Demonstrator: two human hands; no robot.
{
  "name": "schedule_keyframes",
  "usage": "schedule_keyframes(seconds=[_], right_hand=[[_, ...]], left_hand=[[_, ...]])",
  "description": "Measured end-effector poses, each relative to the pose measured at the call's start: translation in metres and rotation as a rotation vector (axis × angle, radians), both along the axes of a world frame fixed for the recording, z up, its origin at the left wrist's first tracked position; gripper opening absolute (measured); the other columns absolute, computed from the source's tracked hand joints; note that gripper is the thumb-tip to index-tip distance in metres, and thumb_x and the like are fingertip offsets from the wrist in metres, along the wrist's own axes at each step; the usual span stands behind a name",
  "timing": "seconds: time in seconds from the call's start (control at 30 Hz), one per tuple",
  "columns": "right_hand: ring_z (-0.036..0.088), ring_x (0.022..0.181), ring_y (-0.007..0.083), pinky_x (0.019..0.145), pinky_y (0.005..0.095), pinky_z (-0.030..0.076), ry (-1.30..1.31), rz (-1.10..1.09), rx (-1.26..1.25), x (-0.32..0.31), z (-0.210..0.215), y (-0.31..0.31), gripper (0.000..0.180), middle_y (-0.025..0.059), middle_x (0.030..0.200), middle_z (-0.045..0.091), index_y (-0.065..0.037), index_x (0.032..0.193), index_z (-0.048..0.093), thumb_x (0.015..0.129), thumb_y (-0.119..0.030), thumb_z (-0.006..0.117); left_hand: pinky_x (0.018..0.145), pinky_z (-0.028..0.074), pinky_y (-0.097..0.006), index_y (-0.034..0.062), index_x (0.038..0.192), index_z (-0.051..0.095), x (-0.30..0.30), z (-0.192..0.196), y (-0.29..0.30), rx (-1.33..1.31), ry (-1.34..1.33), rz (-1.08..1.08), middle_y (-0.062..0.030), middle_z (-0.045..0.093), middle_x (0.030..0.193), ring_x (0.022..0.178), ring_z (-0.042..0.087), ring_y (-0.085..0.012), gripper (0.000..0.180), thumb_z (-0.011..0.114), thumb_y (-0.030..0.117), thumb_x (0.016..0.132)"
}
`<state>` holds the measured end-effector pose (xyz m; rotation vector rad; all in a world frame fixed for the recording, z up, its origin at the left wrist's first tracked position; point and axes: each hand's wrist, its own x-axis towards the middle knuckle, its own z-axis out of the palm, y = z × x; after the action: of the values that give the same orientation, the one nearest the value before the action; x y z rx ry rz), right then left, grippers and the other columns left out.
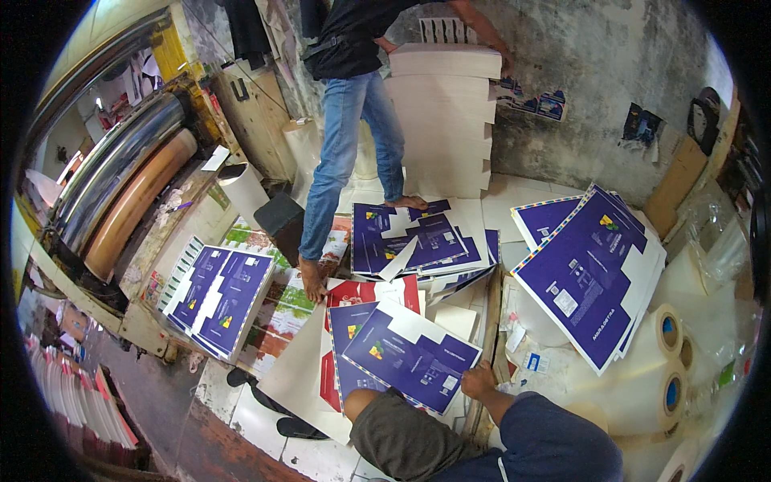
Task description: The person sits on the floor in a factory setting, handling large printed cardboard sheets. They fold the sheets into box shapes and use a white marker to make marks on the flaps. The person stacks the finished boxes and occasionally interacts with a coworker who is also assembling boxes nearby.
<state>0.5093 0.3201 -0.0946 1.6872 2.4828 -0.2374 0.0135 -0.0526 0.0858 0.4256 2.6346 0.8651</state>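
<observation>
Head view is showing the right hand [479, 380] curling its fingers at the right edge of a purple sheet [414, 353]; whether it is pinching, I cannot tell. Sorting seems only partly done: just left of the hand, the sheet is lying askew over another purple sheet [347, 321]. White stepped areas are breaking up its purple print, and a striped border is edging it. Farther left, a stack [221, 301] is sitting fairly even; rightward, a pile [582, 273] is fanning unevenly, apparently still unsquared.
</observation>
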Motion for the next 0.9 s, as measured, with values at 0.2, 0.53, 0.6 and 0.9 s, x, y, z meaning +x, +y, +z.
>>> schedule_keyframes(seconds=[0.2, 0.53, 0.6, 0.9], right_hand=[[0.063, 0.078, 0.0242, 0.095, 0.0464, 0.030, -0.023, 0.030, -0.052, 0.006, 0.005, -0.001, 0.028, 0.0071, 0.076, 0.069, -0.013, 0.071, 0.071, 0.083, -0.027, 0.049], [0.064, 0.078, 0.0251, 0.093, 0.0452, 0.031, -0.025, 0.016, 0.008, -0.002, 0.012, 0.000, 0.028, 0.0078, 0.074, 0.069, -0.013, 0.071, 0.072, 0.084, -0.024, 0.049], [0.065, 0.077, 0.0253, 0.092, 0.0454, 0.031, -0.011, 0.006, 0.016, 0.006, -0.009, 0.000, 0.027, 0.0085, 0.072, 0.068, -0.013, 0.067, 0.071, 0.082, -0.024, 0.051], [0.061, 0.068, 0.0250, 0.088, 0.0454, 0.033, 0.099, 0.046, 0.172, 0.011, -0.041, 0.000, 0.025, 0.0070, 0.064, 0.065, -0.015, 0.061, 0.067, 0.079, -0.025, 0.053]], left_hand=[[0.090, 0.045, -0.043, -0.0045, 0.107, 0.067, 0.006, 0.012, 0.003, -0.036, 0.013, 0.003, -0.0255, 0.066, 0.108, 0.100, 0.061, -0.0379, 0.046, 0.048, 0.036, 0.095], [0.088, 0.045, -0.046, -0.0051, 0.104, 0.067, -0.004, -0.008, -0.015, -0.028, 0.143, 0.013, -0.0268, 0.066, 0.103, 0.097, 0.061, -0.0389, 0.048, 0.049, 0.038, 0.095], [0.086, 0.046, -0.046, -0.0053, 0.101, 0.068, 0.002, -0.004, -0.010, 0.060, 0.101, 0.033, -0.0267, 0.067, 0.101, 0.095, 0.061, -0.0393, 0.047, 0.049, 0.037, 0.095], [0.082, 0.046, -0.045, -0.0039, 0.097, 0.069, -0.010, -0.019, -0.023, -0.081, 0.173, 0.020, -0.0241, 0.068, 0.100, 0.091, 0.061, -0.0383, 0.045, 0.049, 0.036, 0.095]])
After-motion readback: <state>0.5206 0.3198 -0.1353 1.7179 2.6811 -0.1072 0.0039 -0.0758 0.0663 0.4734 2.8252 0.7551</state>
